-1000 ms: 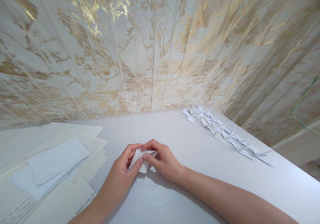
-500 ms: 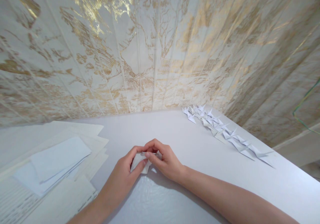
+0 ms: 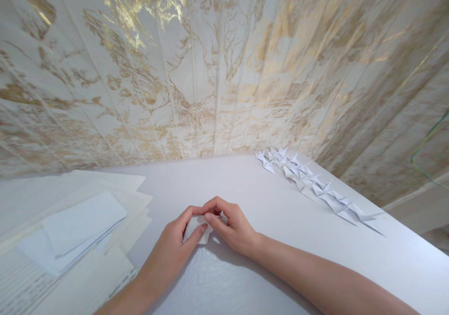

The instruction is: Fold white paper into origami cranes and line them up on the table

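A small piece of folded white paper (image 3: pixel 202 238) is held between my two hands just above the white table (image 3: pixel 210 177). My left hand (image 3: pixel 180 233) grips its left side, thumb in front and fingers curled behind. With thumb and fingertips pinched, my right hand (image 3: pixel 231 223) holds the paper's upper right part. Both hands' index fingers meet at the top edge. The fingers cover much of the paper, so its full folded shape is hidden.
Several folded paper cranes (image 3: pixel 308 179) stand in rows along the table's right edge. Loose sheets (image 3: pixel 136 191), some printed, lie spread at the left with smaller white paper pieces (image 3: pixel 86 221) on top. A gold-patterned wall (image 3: pixel 196 71) rises behind the table.
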`<action>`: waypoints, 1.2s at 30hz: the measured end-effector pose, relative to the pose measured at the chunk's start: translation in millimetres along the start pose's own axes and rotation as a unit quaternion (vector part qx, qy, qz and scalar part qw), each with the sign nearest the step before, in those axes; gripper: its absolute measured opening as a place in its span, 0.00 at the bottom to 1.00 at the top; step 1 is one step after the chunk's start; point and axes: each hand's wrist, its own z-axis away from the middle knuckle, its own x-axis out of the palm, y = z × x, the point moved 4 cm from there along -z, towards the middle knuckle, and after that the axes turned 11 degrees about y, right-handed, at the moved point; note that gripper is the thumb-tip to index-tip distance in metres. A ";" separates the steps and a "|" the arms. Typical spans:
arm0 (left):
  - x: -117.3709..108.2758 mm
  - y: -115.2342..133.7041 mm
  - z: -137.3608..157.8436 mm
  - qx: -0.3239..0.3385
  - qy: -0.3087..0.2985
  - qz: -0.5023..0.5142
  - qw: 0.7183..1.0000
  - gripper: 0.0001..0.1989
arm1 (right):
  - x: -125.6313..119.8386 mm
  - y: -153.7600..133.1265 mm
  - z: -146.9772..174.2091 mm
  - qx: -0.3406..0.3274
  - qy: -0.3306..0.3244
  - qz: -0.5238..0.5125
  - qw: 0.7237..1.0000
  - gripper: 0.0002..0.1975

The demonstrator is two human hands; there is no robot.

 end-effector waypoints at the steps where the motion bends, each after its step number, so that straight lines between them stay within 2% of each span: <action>1: 0.0 -0.3 -0.2 0.001 0.001 0.000 1.000 0.16 | 0.0 0.2 -0.1 0.000 0.000 0.003 1.000 0.07; 36: -0.8 5.0 0.6 0.019 -0.003 -0.009 1.000 0.08 | 4.4 5.7 -1.1 0.030 -0.043 0.016 0.998 0.07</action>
